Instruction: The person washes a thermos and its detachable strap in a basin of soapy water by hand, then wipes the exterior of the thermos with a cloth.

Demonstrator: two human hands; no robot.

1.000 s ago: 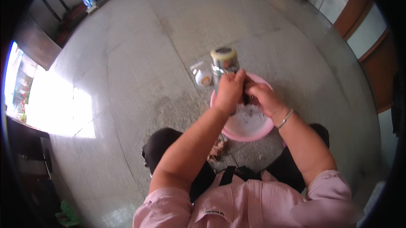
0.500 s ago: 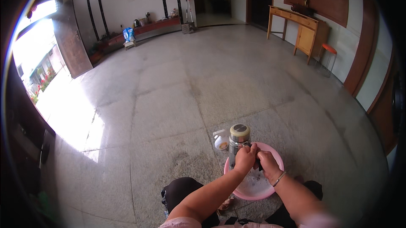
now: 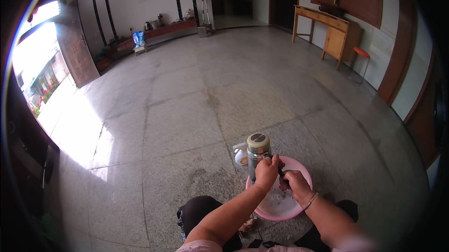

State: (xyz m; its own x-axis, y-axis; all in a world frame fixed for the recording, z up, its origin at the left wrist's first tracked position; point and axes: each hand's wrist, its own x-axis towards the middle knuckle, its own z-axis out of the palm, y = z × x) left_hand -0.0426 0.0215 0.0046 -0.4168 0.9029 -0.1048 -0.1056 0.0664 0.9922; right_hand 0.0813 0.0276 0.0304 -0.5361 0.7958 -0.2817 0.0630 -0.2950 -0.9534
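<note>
A steel thermos flask [image 3: 258, 145] with a cream lid stands upright over the left side of a pink basin [image 3: 280, 216]. My left hand [image 3: 266, 173] is closed at the flask's near side, around its black handle or strap [image 3: 281, 172]. My right hand [image 3: 297, 187], with a bracelet at the wrist, is closed on the lower part of that black piece; its fingertips are partly hidden. Foamy water with dark specks [image 3: 276, 201] lies in the basin. Just beyond the flask, a small white bottle [image 3: 241, 157] is on the floor.
My knees [image 3: 202, 214] flank the basin. Far off are a low red shelf [image 3: 170, 29], a blue bag [image 3: 139, 39] and long-handled tools [image 3: 204, 13]. A wooden desk [image 3: 334, 41] and an orange-topped stool [image 3: 361, 53] line the right wall; a door [image 3: 77, 46] opens at left.
The flask has shifted slightly left and up. My right hand has drawn a little away from my left, so more of the black piece shows between them.
</note>
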